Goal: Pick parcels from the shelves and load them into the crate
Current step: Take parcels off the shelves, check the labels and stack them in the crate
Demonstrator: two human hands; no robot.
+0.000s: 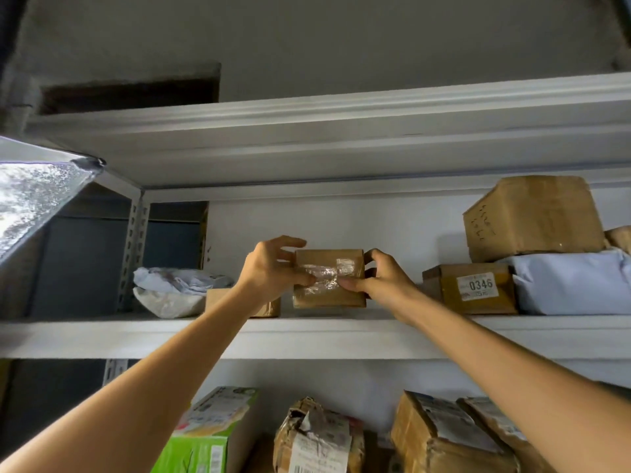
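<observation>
Two hands (273,268) (382,278), five brown parcels (329,288) (218,298) (444,288) (532,216) (619,237) on middle shelf (307,336), three below (319,438) (440,438) (495,421), one green carton (205,435), three white bags (177,278) (167,303) (573,285)

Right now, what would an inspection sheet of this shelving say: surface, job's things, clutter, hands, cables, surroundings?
Surface: grey metal shelf with parcels along it.
Job's things: taped brown parcel at the shelf's front, held at both sides; whether it is lifted cannot be told; crate not in view.
Clutter: labelled box, big box on a pale bag, crumpled bags at left, small box behind the left wrist, further boxes below.
Hands: left hand and right hand both grip the parcel.
Cables: nothing seen.
Surroundings: upper shelf, slotted post, pale wall behind.
</observation>
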